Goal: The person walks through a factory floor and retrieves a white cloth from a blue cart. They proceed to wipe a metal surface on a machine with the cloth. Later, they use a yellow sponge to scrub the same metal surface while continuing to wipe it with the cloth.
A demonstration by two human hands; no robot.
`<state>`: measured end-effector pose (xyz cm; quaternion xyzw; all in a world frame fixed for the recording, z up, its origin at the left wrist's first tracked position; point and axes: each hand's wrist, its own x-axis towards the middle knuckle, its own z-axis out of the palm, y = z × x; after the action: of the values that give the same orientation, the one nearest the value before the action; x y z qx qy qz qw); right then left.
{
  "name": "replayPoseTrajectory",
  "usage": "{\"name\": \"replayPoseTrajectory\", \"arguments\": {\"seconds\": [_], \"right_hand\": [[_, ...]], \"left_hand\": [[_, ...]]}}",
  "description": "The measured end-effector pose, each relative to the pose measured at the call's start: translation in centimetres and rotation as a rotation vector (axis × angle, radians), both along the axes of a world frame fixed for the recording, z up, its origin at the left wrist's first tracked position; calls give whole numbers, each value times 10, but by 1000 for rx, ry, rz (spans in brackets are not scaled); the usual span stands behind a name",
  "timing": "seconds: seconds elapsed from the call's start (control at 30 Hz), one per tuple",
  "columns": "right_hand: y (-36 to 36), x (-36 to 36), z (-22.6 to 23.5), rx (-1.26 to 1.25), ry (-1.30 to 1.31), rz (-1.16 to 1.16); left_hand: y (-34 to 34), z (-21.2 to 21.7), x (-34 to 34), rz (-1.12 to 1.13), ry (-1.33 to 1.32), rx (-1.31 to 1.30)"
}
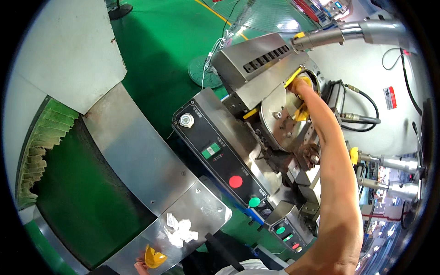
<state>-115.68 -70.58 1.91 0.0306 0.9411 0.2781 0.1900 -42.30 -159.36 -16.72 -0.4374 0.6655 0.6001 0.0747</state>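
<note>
At the bottom left my left hand, partly cut off by the rim, grips the edge of a yellow curved, cup-like piece over the steel ledge. A small cluster of white, petal-like pieces lies on that ledge to its right. My right arm reaches far into the machine. My right hand is curled against a yellow piece at the far side of the round metal plate; its fingertips are mostly hidden. Another yellow piece lies on the plate, beside my forearm.
A black control panel with red and green buttons runs along the machine's near left side. A smaller button box stands below it. Metal cylinders and hoses are at the right. The chute with green bristles curves along the left.
</note>
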Motion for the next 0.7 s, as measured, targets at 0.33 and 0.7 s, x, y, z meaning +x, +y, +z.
{"name": "replayPoseTrajectory", "arguments": {"seconds": [0.33, 0.7], "right_hand": [[-114, 13, 8, -18, 46, 29], [-126, 76, 180, -126, 5, 359]], "left_hand": [[-8, 31, 15, 11, -13, -49], [-12, -11, 69, -157, 194, -104]]}}
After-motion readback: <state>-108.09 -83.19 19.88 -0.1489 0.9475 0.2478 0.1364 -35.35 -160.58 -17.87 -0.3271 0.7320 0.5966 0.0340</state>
